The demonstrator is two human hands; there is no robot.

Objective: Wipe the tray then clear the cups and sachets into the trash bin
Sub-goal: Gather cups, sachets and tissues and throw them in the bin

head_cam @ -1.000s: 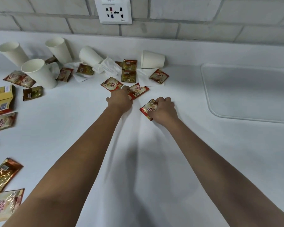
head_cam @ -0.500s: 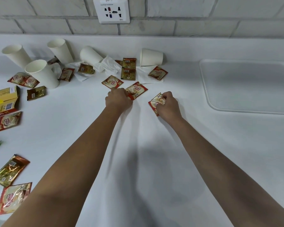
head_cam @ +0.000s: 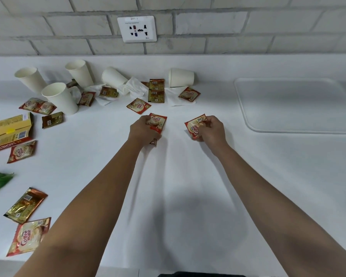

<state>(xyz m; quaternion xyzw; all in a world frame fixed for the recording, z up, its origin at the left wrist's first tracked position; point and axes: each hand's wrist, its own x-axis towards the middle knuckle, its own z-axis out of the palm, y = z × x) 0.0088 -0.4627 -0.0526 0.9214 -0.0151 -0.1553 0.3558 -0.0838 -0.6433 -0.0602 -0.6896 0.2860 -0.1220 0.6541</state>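
One Coffee mate sachet (head_cam: 157, 121) is pinched in the left hand (head_cam: 143, 129), another Coffee mate sachet (head_cam: 195, 125) is gripped in the curled fingers (head_cam: 207, 123) of the right hand (head_cam: 213, 129). More could probably be stacked per grip, since a third sachet (head_cam: 138, 105) is left just beyond the left fingertips. Both forearms are stretched forward, knuckles up. The wiped-looking tray (head_cam: 246, 108) sits off beyond the right-hand fingers; no trash bin is seen.

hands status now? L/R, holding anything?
Left hand: closed on a creamer sachet.
Right hand: closed on another sachet, lifted off the counter.
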